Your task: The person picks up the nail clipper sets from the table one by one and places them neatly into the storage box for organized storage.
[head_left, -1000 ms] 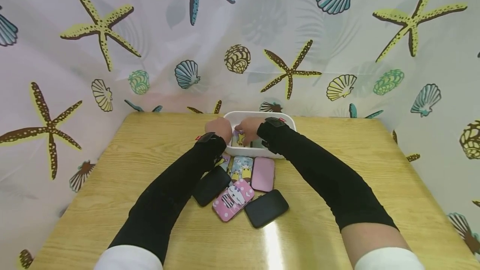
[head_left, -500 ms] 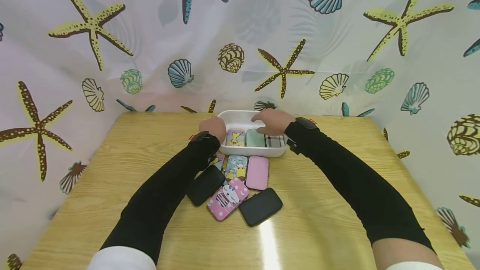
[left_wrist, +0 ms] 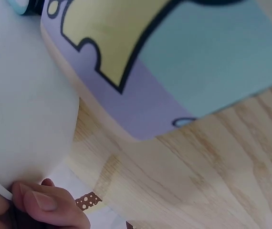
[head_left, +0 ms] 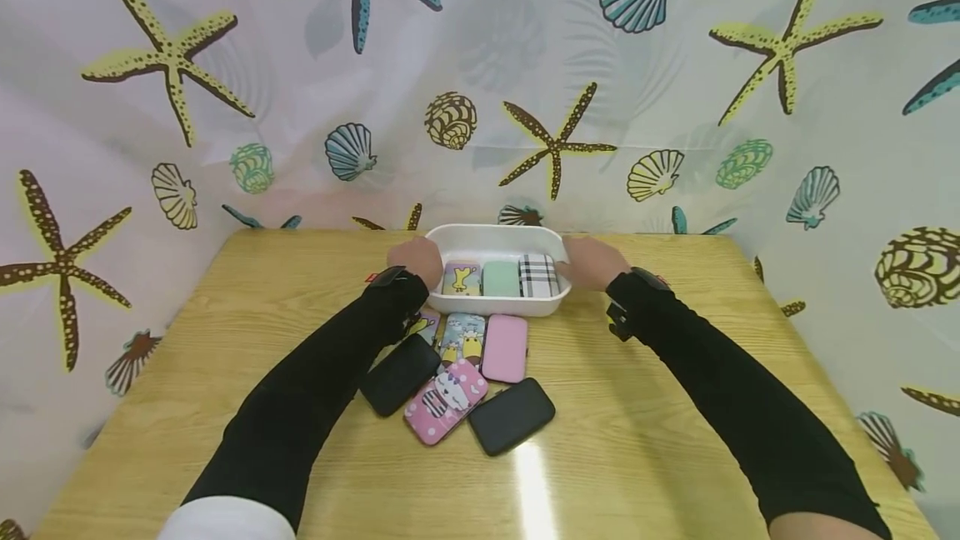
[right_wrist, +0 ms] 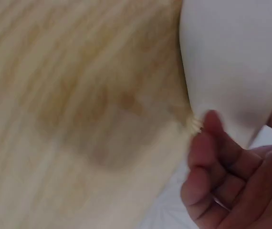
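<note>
The white box (head_left: 495, 306) sits on the wooden counter (head_left: 645, 440) at frame centre, containing three cases: giraffe-print (head_left: 461, 279), green (head_left: 501, 279) and plaid (head_left: 537, 276). The left hand (head_left: 417, 260) grips its left end; the right hand (head_left: 596, 262) grasps the right end. Six further cases (head_left: 505, 348) lie on the counter, lower centre.

Bright light, white glare (head_left: 534, 490) on the tabletop (head_left: 637, 432), soft shadow (right_wrist: 102, 138) and blur in right-wrist view
</note>
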Tool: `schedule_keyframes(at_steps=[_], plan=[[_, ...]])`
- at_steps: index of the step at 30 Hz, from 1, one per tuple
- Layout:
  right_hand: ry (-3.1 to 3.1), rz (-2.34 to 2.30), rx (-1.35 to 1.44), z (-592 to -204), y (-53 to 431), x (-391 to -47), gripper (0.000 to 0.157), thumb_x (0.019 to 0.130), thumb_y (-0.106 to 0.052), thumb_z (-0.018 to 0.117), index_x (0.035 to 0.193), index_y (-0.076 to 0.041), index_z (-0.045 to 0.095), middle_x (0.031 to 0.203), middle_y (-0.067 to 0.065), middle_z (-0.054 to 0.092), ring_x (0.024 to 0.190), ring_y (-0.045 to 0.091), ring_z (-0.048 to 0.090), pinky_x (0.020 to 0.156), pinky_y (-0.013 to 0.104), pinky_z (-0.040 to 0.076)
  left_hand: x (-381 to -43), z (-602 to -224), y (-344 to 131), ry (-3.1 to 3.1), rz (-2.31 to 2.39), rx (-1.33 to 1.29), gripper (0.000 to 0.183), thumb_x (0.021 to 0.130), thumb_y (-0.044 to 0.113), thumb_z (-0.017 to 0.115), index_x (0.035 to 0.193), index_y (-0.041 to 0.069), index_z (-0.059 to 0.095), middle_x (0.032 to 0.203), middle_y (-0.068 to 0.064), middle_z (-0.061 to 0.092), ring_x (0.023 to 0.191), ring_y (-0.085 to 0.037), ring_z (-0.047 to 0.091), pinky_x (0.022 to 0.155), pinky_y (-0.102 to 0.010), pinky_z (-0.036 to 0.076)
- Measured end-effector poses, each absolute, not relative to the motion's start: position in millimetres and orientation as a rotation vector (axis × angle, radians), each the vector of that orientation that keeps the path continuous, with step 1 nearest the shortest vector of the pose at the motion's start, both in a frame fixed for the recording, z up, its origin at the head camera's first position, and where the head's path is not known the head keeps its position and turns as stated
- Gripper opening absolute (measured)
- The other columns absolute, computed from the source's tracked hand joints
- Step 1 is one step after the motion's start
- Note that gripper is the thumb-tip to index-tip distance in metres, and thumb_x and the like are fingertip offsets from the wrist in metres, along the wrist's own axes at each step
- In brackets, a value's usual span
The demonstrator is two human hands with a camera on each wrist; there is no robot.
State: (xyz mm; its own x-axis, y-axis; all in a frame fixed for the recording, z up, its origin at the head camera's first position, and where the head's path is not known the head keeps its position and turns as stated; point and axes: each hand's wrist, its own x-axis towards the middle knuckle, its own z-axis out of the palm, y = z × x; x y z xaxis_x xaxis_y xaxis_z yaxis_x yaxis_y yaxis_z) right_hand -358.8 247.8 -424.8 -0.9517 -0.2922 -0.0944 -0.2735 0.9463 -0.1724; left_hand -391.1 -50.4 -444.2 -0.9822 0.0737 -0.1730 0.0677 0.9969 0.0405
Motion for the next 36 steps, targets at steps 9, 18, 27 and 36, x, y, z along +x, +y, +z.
schedule_keyframes(at_steps=[9,18,27,36], plan=[[2.94,-0.739,-0.3,-449.0,242.7,-361.6,0.048,0.099,-0.015,0.05,0.14,0.011,0.049,0.124,0.028,0.064,0.106,0.033,0.063,0.099,0.049,0.05,-396.6,-447.8,-63.7,2.943,0.147,0.169,0.024,0.099,0.022,0.053,0.098,0.004,0.069,0.093,-0.009,0.067,0.077,-0.023,0.061,0.066,-0.036,0.05],[2.808,-0.681,-0.175,-444.5,241.2,-359.8,0.033,0.101,-0.019,0.042,0.086,0.003,0.062,0.055,0.005,0.057,0.045,0.013,0.052,0.05,0.026,0.039,-395.5,-449.2,-67.9,2.968,0.168,0.17,0.034,0.101,0.03,0.048,0.086,0.007,0.068,0.083,-0.007,0.065,0.072,-0.023,0.06,0.06,-0.036,0.044],[2.805,-0.606,-0.109,-444.8,246.9,-358.2,0.033,0.102,-0.02,0.042,0.094,0.006,0.062,0.062,0.007,0.06,0.05,0.014,0.055,0.052,0.025,0.039,-374.9,-425.1,-69.1,3.064,0.089,0.338,0.05,0.104,0.043,0.044,0.068,0.011,0.058,0.063,-0.003,0.047,0.06,-0.021,0.05,0.052,-0.033,0.03],[2.809,-0.609,-0.112,-445.8,241.3,-360.2,0.035,0.101,-0.021,0.04,0.102,0.009,0.059,0.068,0.009,0.059,0.054,0.017,0.054,0.054,0.027,0.039,-311.6,-388.8,-88.4,3.097,0.143,0.73,0.033,0.094,0.036,0.065,0.101,0.004,0.065,0.079,-0.006,0.061,0.066,-0.02,0.054,0.052,-0.032,0.038]])
